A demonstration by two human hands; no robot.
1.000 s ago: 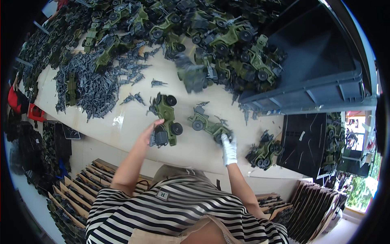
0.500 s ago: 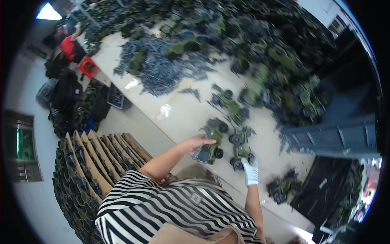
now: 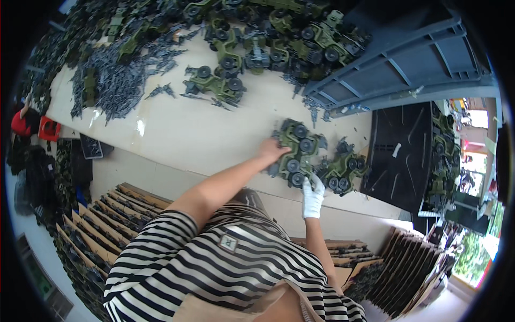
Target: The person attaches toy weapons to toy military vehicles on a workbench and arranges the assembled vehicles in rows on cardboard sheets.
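Observation:
Bare, my left hand [image 3: 272, 150] is closed on the side of a green toy vehicle [image 3: 287, 151] with black wheels. Pressed close alongside it is a second green toy vehicle [image 3: 307, 156], partly hidden. My right hand [image 3: 313, 196], in a white glove, grips the near end of this second one, fingertips by a wheel. Just right of the glove, another green toy vehicle [image 3: 343, 170] sits on the pale table [image 3: 188, 145]. Small grey parts show around the vehicles' edges.
A pile of grey plastic parts [image 3: 118, 86] lies at the far left. More toy vehicles [image 3: 257, 48] crowd the back. To the right stand a blue-grey crate [image 3: 397, 70] and a black panel [image 3: 397, 155]. Cardboard-divided boxes [image 3: 102, 220] flank me below the table edge.
My view has swung to the right. Both hands have carried their toy vehicles rightward, close to the one by the black panel, and the two held vehicles are now nearer together.

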